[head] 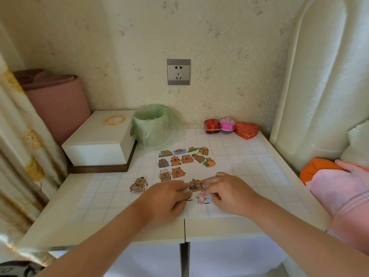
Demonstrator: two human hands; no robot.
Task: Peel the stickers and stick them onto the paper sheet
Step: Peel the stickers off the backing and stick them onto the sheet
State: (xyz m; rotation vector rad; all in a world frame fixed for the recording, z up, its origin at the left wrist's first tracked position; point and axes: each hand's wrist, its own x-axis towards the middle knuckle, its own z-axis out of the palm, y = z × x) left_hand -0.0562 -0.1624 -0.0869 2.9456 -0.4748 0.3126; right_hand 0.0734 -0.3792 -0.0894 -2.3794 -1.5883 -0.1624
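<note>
A white paper sheet [219,166] lies on the gridded table top, with several brown capybara stickers [184,159] stuck on its left half in rows. My left hand [167,198] and my right hand [229,191] meet over the sheet's near edge, both pinching one brown capybara sticker [194,185] between fingertips. Under my hands sits a sticker with a red and pink drawing [201,198]. A small pile of loose stickers [138,184] rests on the table left of the sheet.
A white box [99,142] with gold bangles [115,119] stands at the back left. Beside it is a bin with a green bag [153,126]. Red and pink gift boxes [231,127] line the back wall. Pink and orange cloth [339,184] lies at the right.
</note>
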